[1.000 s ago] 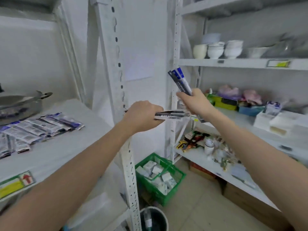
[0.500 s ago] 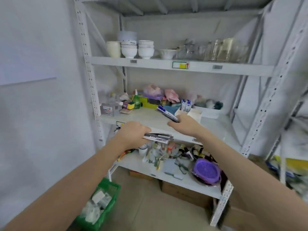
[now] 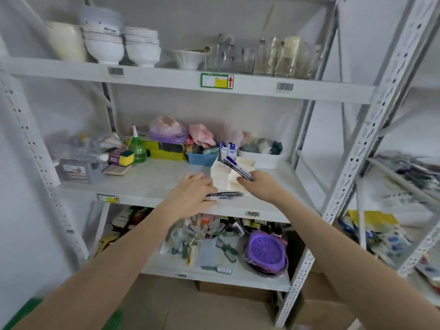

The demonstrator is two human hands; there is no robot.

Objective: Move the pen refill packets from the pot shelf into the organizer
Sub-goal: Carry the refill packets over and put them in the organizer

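Observation:
A white compartmented organizer (image 3: 222, 178) stands on the middle shelf (image 3: 152, 179). Two blue-and-white refill packets (image 3: 227, 150) stand upright in its back compartment. My right hand (image 3: 260, 186) grips a bundle of refill packets (image 3: 238, 169), tilted with the blue tops over the organizer's front compartments. My left hand (image 3: 192, 196) holds another flat bundle of refill packets (image 3: 223, 195) level, just in front of the organizer above the shelf's front edge.
Bowls (image 3: 104, 47) and glass jars (image 3: 273, 58) fill the top shelf. A green bottle (image 3: 137, 148), sponges and a blue tray (image 3: 201, 158) sit behind on the middle shelf. A purple lid (image 3: 265, 250) and clutter lie below. A slotted upright (image 3: 362, 144) stands at the right.
The view has swung from the pot shelf to this rack and closed in. Both hands carried their packets forward; the right bundle now reaches the organizer.

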